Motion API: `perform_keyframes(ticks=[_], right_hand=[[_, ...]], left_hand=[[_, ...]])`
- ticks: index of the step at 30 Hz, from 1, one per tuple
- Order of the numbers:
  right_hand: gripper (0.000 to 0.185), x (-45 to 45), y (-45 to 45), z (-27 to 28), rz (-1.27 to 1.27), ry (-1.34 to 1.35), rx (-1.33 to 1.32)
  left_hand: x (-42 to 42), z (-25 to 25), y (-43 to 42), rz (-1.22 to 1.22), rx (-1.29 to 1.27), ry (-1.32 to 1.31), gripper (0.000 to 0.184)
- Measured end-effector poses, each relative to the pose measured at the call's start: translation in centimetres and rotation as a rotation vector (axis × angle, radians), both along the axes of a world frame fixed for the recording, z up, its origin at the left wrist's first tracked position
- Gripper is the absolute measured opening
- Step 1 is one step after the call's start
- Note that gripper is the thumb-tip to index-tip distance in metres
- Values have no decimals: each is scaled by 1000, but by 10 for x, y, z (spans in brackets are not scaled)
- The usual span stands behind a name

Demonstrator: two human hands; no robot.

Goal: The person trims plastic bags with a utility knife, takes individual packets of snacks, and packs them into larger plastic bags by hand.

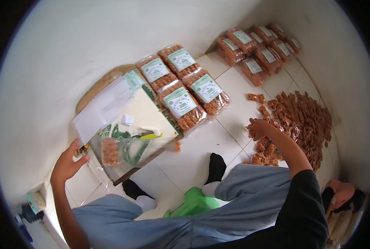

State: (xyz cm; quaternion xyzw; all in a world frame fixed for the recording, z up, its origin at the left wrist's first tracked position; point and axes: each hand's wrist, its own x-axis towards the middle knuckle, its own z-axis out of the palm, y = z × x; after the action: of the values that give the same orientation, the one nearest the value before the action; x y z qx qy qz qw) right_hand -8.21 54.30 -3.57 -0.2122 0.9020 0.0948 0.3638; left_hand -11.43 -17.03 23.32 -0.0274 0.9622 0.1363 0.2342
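Observation:
My left hand (68,164) is beside the low board (151,120) at the left, thumb and fingers apart, holding nothing I can see. Close to it, a clear plastic bag (131,151) lies on the board with some reddish-brown snack pieces (110,152) at one end. My right hand (260,128) reaches to the near left edge of a big snack pile (301,120). Its fingers are curled round a small wrapped snack (250,133), partly covered by the hand. White label sheets (104,106) and a yellow-green cutter (151,135) rest on the board.
Several filled, labelled snack packs (178,101) lie along the board's far right side. More packs (270,58) are stacked by the back wall. A green stool (193,202) is under me, between my black-socked feet (216,168). A tape roll (36,202) sits at the lower left.

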Motion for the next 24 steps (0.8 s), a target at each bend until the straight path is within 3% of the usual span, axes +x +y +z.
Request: perform_keyframes(ticks=[1,5,7,8,9,11,13,15,16,17,21,23,24], right_hand=[[79,-2,-7,4,17,10,-4],[65,-21,-56,57,-117,273,-579],[52,-31,-112,124,41,468,-769],[44,-33,-133,144,-69,449,-874],[44,-36,-156,166,-25,442,-883],[46,-37,-205,211,-78,495,-931],[49,-34,-248,245,-38,463,-959],[49,-28,-292,275,-113,188,-1194],[53,-19,-316,285,-361,-96,-1373],[53,-20,-326,286,-297,-48,-1287],[53,-11,-372,292,-437,-263,-1263],[54,-13,-384,291,-472,-326,-1219],[54,-17,-387,286,-423,-281,-1252]], left_hand=[[2,1,3,17,-4,10,79],[13,0,29,-201,24,78,77],[17,-4,45,-296,26,106,76],[16,-1,57,-267,148,17,76],[15,1,69,-236,270,-68,75],[19,-12,84,-218,493,36,72],[21,-12,106,-147,711,20,68],[17,-22,119,-172,946,57,64],[20,-15,125,-137,1012,30,57],[23,-7,128,-106,1081,2,51],[20,-17,119,-152,1081,45,37],[26,-23,111,84,1268,-50,28],[27,-24,104,75,1222,-28,31]])
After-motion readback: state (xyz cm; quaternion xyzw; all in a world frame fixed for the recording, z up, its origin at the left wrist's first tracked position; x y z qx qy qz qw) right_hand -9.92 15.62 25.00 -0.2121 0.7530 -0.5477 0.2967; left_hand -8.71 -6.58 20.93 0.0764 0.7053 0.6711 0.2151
